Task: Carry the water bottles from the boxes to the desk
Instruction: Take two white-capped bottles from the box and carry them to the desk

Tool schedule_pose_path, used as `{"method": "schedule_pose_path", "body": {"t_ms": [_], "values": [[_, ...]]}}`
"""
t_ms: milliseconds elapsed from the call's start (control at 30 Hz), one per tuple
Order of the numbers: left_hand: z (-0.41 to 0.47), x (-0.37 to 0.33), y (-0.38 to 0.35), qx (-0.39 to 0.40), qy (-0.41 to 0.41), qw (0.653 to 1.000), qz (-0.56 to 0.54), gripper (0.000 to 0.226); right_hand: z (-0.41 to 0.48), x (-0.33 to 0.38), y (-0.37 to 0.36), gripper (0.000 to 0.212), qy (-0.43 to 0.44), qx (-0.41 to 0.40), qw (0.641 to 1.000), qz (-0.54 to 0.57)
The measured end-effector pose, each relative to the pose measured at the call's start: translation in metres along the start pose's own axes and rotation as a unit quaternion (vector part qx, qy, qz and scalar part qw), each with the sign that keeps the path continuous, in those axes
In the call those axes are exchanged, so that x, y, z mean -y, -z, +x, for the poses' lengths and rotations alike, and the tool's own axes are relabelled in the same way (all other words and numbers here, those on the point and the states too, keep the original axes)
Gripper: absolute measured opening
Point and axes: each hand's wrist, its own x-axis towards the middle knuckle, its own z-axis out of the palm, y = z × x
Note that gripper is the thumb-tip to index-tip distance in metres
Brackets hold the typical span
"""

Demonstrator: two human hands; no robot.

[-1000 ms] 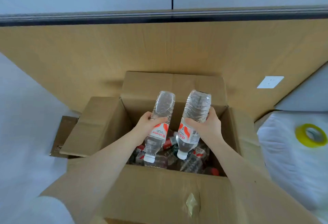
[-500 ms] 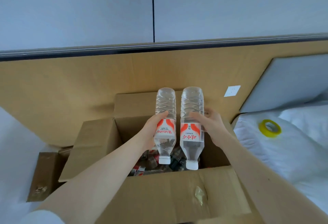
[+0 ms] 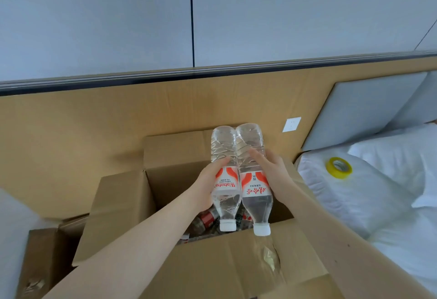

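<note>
**Cardboard box, 2 bottles in hand: start of the carry**

Cardboard box (image 3: 123, 204) stands open against a wooden panel (image 3: 71, 133), flaps spread, with more bottles (image 3: 205, 220) lying loose inside. Above its opening, 2 clear water bottles are held side by side and touching, caps pointing down toward the viewer. The left hand (image 3: 208, 187) grips the left bottle (image 3: 224, 142) at its red-and-white label, thumb across the front. The right hand (image 3: 276, 175) grasps the right bottle (image 3: 255, 188) in the same way from the other side. Both bottles hang above the loose bottles in the box.

Judged from this, the pick-up is done and the carry to the desk is the step in hand. The desk is not in view. The next move calls for turning away from the box and finding the desk, with both grips kept firm, since the smooth bottles hang cap-down and could slide.

To the right lies white bedding (image 3: 369, 204) with a yellow tape roll (image 3: 338, 167) on it. A second box (image 3: 45, 263) sits at lower left.
</note>
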Motion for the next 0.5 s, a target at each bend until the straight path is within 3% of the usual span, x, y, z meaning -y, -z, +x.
{"method": "schedule_pose_path", "body": {"t_ms": [100,267,333,500], "values": [[0.005,0.004,0.005,0.028,0.018,0.999,-0.020,0.029,-0.004,-0.002,0.002,0.042,0.026,-0.031,0.997,-0.071],[0.017,0.005,0.004,0.063,0.063,0.995,-0.042,0.042,-0.014,-0.008,0.020,0.060,0.128,-0.086,0.971,-0.184],[0.019,0.004,-0.003,0.079,0.069,0.994,-0.026,0.056,-0.021,-0.010,0.030,0.067,0.147,-0.093,0.964,-0.203],[0.019,-0.008,-0.039,0.133,0.079,0.988,-0.017,0.057,-0.038,-0.002,0.057,0.066,0.169,-0.098,0.959,-0.205]]}}
